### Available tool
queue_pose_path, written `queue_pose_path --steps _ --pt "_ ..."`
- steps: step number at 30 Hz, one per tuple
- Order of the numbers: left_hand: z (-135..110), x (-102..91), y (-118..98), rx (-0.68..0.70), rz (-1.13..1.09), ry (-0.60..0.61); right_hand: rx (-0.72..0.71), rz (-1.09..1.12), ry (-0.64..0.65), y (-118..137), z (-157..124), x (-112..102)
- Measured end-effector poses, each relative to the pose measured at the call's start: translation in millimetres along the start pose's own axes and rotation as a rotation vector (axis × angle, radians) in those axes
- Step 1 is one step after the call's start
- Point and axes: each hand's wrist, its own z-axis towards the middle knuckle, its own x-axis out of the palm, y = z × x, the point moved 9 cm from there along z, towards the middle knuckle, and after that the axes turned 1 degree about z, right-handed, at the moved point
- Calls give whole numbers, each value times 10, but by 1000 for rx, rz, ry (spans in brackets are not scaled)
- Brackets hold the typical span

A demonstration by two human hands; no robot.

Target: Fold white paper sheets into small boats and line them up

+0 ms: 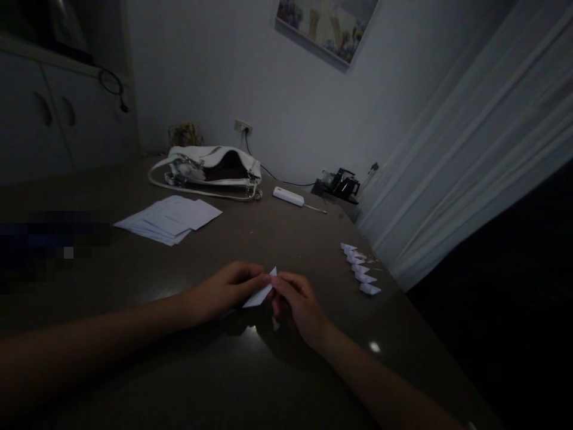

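A small folded piece of white paper (258, 297) is held just above the dark, glossy table (215, 382). My left hand (229, 288) pinches it near its upper edge, thumb on the near side. My right hand (299, 301) grips the same paper from the right, its thumb close to the left thumb. The paper has a pointed tip sticking up between the hands. Several small folded paper boats (363, 278) stand in a row near the table's right edge. Beyond my left hand lies a loose pile of white paper sheets (165, 218).
A white handbag (215, 156) lies open at the back of the table. Right of it are a white power strip-like device (289, 196) with a short cable and a dark kettle (347, 184). A pale curtain (465, 131) hangs along the right side.
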Motion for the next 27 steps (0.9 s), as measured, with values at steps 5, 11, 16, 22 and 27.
queue_pose_path --steps 5,11,16,22,27 --pt "10 20 5 16 -44 12 1 62 -74 -15 7 -78" --pt "25 -18 87 27 -96 -11 -14 85 -128 -29 14 -120" --pt "21 -16 50 38 -146 -17 -19 -31 70 -16 -10 70" --pt "10 20 17 45 -36 6 -3 -121 159 -20 -35 121" --pt "6 89 -15 105 -18 89 20 -187 228 -19 -60 177"
